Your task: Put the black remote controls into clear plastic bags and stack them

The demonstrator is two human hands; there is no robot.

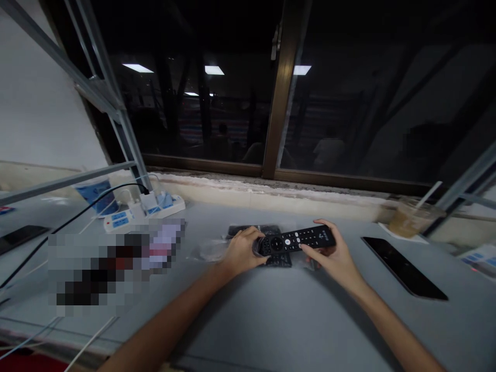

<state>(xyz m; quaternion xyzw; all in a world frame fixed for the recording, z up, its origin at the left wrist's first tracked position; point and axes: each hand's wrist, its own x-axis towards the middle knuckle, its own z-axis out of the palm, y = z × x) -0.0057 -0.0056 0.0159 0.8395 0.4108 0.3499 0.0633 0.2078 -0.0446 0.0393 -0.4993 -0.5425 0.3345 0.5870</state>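
Observation:
A black remote control with a round pad and several white buttons is held nearly level, button side up, between both hands. My left hand closes around its left end, thumb and fingers on opposite edges. At the other end, my right hand grips it with the thumb along the near edge and fingers at the far edge. Beneath it on the table lie more dark remote controls, partly hidden by the held one. Crumpled clear plastic wrap sits beside my left hand.
On the grey table, a black phone lies at right, near a drink cup with a straw. A white power strip with plugs and cables stands at back left, beside a blue cup. A pixelated patch covers something left of my hands.

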